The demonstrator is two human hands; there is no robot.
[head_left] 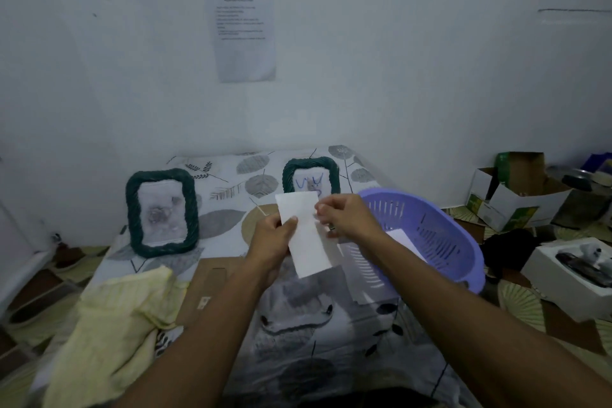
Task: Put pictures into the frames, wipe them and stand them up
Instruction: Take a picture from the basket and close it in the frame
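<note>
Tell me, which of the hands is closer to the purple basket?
The right hand: it pinches the paper just beside the left rim of the basket. The left hand grips the paper farther left, with the sheet between it and the basket.

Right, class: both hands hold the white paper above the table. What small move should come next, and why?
Probably lower the white paper onto the brown backing board on the table. The left hand and right hand pinch it in mid-air, and two green frames already stand filled.

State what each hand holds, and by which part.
One white paper: the left-hand grip holds its left edge, the right-hand grip pinches its upper right edge.
</note>
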